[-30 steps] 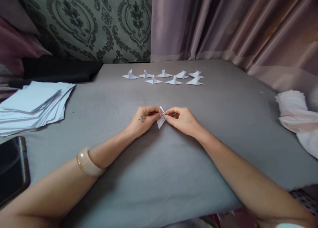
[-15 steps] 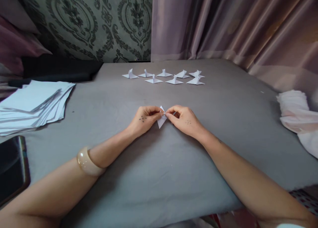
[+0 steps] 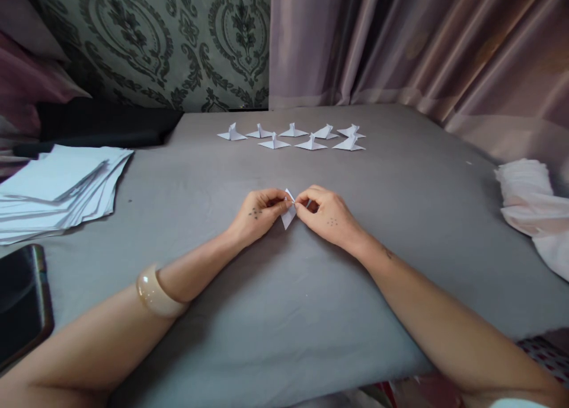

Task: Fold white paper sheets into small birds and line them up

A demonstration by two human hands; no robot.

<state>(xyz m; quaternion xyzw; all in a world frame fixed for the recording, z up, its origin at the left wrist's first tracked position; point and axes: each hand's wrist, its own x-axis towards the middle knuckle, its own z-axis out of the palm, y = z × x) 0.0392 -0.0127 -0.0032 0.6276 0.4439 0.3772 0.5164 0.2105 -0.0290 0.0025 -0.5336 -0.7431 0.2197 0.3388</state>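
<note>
A small folded piece of white paper [image 3: 288, 217] is held between my two hands, above the middle of the grey cloth. My left hand [image 3: 263, 211] pinches its left side with thumb and forefinger. From the other side, my right hand [image 3: 323, 213] pinches its right edge, the fingertips close to those of the left. Two pointed ends of the paper stick out, one up and one down; the rest is behind my fingers. Farther back stand several folded white paper birds [image 3: 274, 142] in two rows.
A stack of white paper sheets [image 3: 66, 182] lies at the left, with a dark phone [image 3: 22, 301] in front of it. Black cloth [image 3: 111, 123] lies behind the stack. Bunched pale fabric [image 3: 528, 200] sits at the right edge, and curtains [image 3: 320, 46] hang behind.
My right hand has turned and shifted very slightly at the paper's right edge. The left hand and the paper have hardly moved.
</note>
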